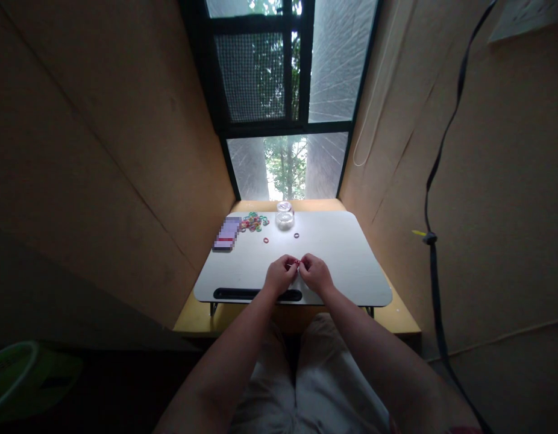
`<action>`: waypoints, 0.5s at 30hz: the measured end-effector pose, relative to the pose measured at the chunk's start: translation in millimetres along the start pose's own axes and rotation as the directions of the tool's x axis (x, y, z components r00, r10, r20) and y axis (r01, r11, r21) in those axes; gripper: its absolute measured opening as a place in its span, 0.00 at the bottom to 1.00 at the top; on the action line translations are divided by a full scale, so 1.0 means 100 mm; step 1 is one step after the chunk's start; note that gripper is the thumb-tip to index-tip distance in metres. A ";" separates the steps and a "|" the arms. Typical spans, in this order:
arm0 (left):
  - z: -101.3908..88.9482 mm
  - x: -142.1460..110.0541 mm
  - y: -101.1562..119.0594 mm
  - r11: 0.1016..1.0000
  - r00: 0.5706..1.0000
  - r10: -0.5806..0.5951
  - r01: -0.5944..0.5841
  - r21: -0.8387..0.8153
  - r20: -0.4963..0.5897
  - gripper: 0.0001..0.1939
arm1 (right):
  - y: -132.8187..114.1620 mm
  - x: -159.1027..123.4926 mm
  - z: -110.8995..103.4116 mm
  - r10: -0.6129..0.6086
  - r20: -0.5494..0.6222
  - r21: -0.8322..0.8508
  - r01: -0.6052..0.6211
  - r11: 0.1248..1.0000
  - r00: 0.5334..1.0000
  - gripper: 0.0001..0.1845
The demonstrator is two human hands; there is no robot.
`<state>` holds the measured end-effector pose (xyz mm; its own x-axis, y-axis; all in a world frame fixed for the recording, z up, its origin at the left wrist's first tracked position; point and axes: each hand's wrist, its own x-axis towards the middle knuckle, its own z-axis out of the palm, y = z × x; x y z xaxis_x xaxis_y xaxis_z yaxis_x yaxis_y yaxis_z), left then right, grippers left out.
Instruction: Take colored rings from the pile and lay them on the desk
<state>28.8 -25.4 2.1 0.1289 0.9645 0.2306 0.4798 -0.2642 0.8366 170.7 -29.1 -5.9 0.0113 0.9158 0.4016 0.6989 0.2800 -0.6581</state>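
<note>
Over the white lap table (351, 265), my left hand (281, 274) and my right hand (316, 274) meet at the fingertips. Both pinch a small red hair tie (298, 262), mostly hidden by the fingers. A thin pale strand or edge shows beside it at the left fingertips. Just beyond the hands lie two loose hair ties, a reddish one (266, 240) to the left and a dark one (296, 235) to the right. Farther back on the left is a pile of many-coloured hair ties (254, 223).
A clear round plastic tub (285, 220) stands at the back middle, with another round clear piece (284, 207) behind it. At the left edge lies a blurred-out flat device (227, 234). A black slot (243, 294) runs along the front. A dark strap (435, 271) hangs at right.
</note>
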 end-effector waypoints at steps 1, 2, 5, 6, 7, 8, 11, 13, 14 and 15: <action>0.00 0.00 0.00 1.000 1.000 0.000 0.000 0.000 0.001 0.10 | 0.00 0.00 0.00 0.006 -0.001 0.001 -0.006 1.000 1.000 0.09; 0.00 0.00 0.00 1.000 1.000 0.003 -0.003 -0.001 0.000 0.11 | 0.00 0.00 0.00 0.010 -0.002 0.001 -0.010 1.000 1.000 0.09; 0.01 0.00 -0.02 1.000 1.000 0.019 -0.019 -0.010 -0.009 0.11 | 0.01 0.00 0.00 0.013 -0.005 0.005 -0.013 1.000 1.000 0.09; 0.01 0.01 -0.03 1.000 1.000 0.022 -0.022 -0.015 -0.011 0.11 | 0.01 0.00 0.00 0.013 -0.005 0.007 -0.012 1.000 1.000 0.09; 0.01 0.01 -0.03 1.000 1.000 0.024 -0.024 -0.018 -0.009 0.12 | 0.01 0.00 0.00 0.011 -0.005 0.012 -0.011 1.000 1.000 0.09; 0.01 0.01 -0.04 0.999 1.000 0.025 -0.025 -0.020 -0.004 0.12 | 0.01 0.00 0.00 0.009 -0.006 0.017 -0.009 1.000 1.000 0.08; 0.01 0.01 -0.04 0.999 0.999 0.040 -0.040 -0.005 0.008 0.12 | 0.01 0.00 0.00 -0.003 -0.002 0.035 0.003 0.999 1.000 0.08; 0.01 0.01 -0.03 0.999 0.999 0.049 -0.050 0.010 0.012 0.12 | 0.01 0.00 0.00 -0.011 0.003 0.040 0.010 0.999 1.000 0.08; 0.00 0.01 -0.03 0.999 0.999 0.051 -0.051 0.015 0.013 0.12 | 0.01 0.00 0.00 -0.012 0.005 0.041 0.012 0.999 1.000 0.08; 0.00 0.01 -0.02 0.999 0.999 0.049 -0.050 0.018 0.014 0.13 | 0.01 0.00 0.00 -0.012 0.007 0.042 0.012 0.999 1.000 0.08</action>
<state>27.9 -23.7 0.1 0.1647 0.9502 0.2647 0.4884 -0.3117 0.8150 171.5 -28.3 -6.9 -0.0026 0.9143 0.4051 0.6685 0.3028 -0.6793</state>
